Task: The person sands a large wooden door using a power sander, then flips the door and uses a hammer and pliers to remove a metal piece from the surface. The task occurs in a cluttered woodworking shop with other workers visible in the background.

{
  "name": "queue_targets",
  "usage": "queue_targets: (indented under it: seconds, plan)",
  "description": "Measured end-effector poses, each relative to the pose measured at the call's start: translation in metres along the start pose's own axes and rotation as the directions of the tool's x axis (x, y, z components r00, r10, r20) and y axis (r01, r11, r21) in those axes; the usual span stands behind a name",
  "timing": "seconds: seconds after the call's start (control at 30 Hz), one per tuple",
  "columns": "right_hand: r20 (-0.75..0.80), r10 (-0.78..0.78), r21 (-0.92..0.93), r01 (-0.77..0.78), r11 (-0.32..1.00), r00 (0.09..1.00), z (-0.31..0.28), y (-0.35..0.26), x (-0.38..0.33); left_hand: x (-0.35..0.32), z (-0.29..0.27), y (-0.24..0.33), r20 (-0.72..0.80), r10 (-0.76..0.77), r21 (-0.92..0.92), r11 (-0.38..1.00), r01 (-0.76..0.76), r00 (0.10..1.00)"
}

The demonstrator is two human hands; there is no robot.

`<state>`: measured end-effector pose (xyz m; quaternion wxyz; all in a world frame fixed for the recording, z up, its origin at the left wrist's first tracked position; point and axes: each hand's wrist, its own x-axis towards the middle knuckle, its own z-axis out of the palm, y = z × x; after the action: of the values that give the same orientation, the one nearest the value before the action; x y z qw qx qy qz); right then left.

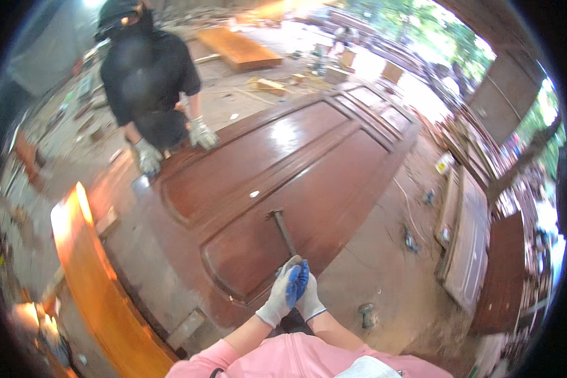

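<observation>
My left hand [280, 297], in a white glove with blue coating, is closed and pressed against my right hand [308, 298], which is gloved alike and also closed. Just ahead of them a hammer [285, 233] lies over the near panel of a brown wooden door [334, 170]. Its head points away from me, and its handle runs back to my fingertips. Whether the fingers grip the handle's end is hidden. The door lies flat, with raised mouldings around its panels. A small white spot [254, 194] shows on its middle rail.
Across the door a person in black [146, 82] rests gloved hands at its left edge. An orange-brown board [101, 283] stands at left, another board [239, 49] farther back. Door panels [467, 233] lean at right. Power tools [411, 242] and a cord lie on the dusty floor.
</observation>
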<state>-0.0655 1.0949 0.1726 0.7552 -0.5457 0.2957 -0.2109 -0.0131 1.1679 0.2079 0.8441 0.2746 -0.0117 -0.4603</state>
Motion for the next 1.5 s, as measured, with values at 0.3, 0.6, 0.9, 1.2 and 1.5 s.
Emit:
queue_targets:
  seconds: [0.3, 0.6, 0.9, 1.2, 1.5]
  plan:
    - [0.274, 0.346, 0.347, -0.427, 0.835, 0.898, 0.05, -0.035, 0.03, -0.043, -0.02, 0.031, 0.0, 0.196, -0.382, 0.906, -0.181, 0.981]
    - [0.381, 0.423, 0.234, -0.528, 0.816, 0.822, 0.082, 0.021, 0.069, -0.057, -0.028, 0.038, -0.094, 0.515, 0.138, 0.854, -0.501, 0.852]
    - [0.275, 0.12, 0.062, -0.142, 0.988, 0.954, 0.061, -0.066, 0.205, -0.275, 0.032, 0.063, -0.385, 0.407, 0.285, 0.906, -0.313, 0.828]
    - [0.318, 0.249, -0.093, -0.231, 0.968, 0.915, -0.059, -0.041, 0.227, -0.269, 0.177, 0.132, 0.479, 0.663, 0.229, 0.538, -0.811, 0.575]
    - [0.63, -0.171, -0.491, 0.559, 0.669, 0.758, -0.059, -0.075, 0.128, -0.228, 0.206, 0.16, 0.252, 0.473, 0.778, 0.42, -0.468, 0.844]
